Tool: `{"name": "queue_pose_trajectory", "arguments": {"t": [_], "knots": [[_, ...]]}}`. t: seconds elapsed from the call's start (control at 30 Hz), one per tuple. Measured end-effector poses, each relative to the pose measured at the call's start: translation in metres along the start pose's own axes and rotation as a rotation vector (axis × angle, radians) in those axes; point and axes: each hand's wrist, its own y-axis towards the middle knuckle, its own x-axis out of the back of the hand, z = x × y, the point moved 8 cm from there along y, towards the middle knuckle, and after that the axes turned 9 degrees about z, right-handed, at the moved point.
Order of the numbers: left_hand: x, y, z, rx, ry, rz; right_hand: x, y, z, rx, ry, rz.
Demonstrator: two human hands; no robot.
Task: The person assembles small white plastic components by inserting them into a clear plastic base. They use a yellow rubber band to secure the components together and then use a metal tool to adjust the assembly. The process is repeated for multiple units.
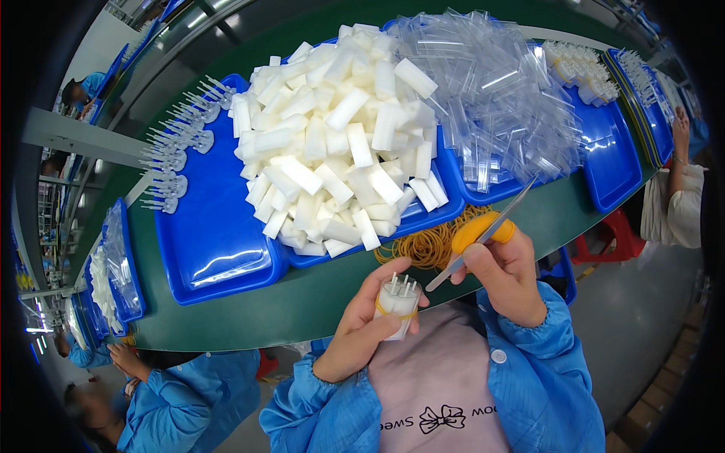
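Observation:
My left hand (355, 332) is closed around a small bundle (396, 306), a clear plastic sleeve with white material inside. A yellow rubber band circles it, and several thin white stems stick up from its top. Tweezers (515, 204) are in my right hand (513, 283), their lower end slanting down close beside the bundle, apparently without touching it. Yellow finger covers (483, 228) sit on fingers of that hand. Just beyond both hands a pile of yellow rubber bands (423, 248) lies on the green table (317, 306).
White foam blocks (332, 136) are heaped on a blue tray, with clear plastic sleeves (491, 90) to their right. A left blue tray (211, 234) carries white stemmed parts (175, 155); a right tray (612, 166) holds more white pieces (581, 72). Co-workers sit at both sides; a red stool (615, 241) stands right.

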Motion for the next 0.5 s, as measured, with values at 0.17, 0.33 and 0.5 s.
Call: {"name": "queue_pose_trajectory", "arguments": {"t": [0.17, 0.33, 0.5], "knots": [[0.0, 0.002, 0.014, 0.063, -0.226, 0.071, -0.002, -0.001, -0.004, 0.008, -0.002, 0.02], [0.002, -0.001, 0.02, 0.119, -0.165, -0.012, -0.01, -0.001, -0.01, -0.055, 0.04, 0.066], [-0.001, -0.004, 0.016, 0.054, -0.082, 0.03, -0.016, -0.002, -0.017, -0.143, 0.078, 0.138]]}}
